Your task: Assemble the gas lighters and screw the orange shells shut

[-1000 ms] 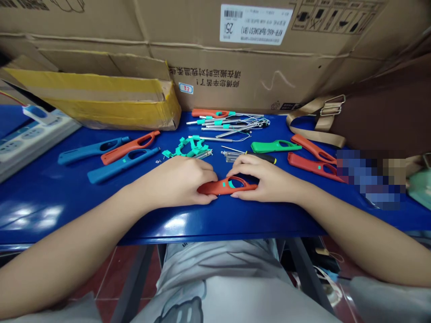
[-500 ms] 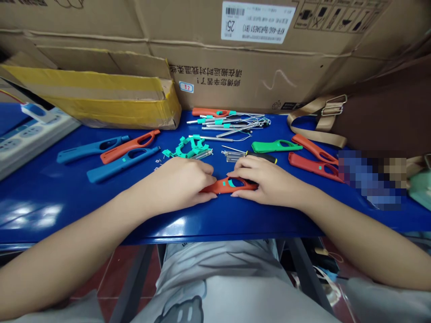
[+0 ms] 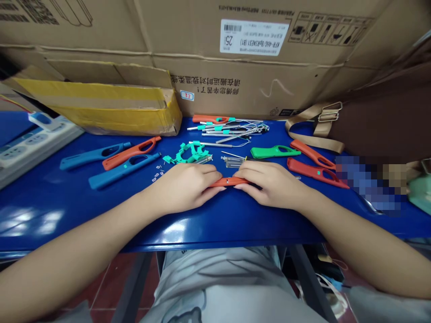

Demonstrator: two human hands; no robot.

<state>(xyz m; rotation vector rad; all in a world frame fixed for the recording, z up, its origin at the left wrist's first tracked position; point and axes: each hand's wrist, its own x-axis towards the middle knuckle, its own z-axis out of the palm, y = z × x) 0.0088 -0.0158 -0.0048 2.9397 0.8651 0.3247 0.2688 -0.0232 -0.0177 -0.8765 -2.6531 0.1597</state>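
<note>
My left hand and my right hand grip the two ends of an orange lighter casing near the table's front. The casing stands on its narrow side, so its seam faces me and its trigger opening is hidden. Just beyond my left hand lie several teal plastic pieces in a heap. Behind my right hand are clear plastic pieces and a screwdriver, its handle mostly covered. A green casing rests farther back on the right.
On the left lie blue casings and an orange casing, beside a power strip. Metal lighter tubes with wires are piled against the large cardboard box. Red casings and a tan strap occupy the right.
The orange lighter casing has been turned from lying flat with its trigger opening showing to edge-on. Both hands still hold it, and they have come closer together. The camera view has tilted slightly upward.
</note>
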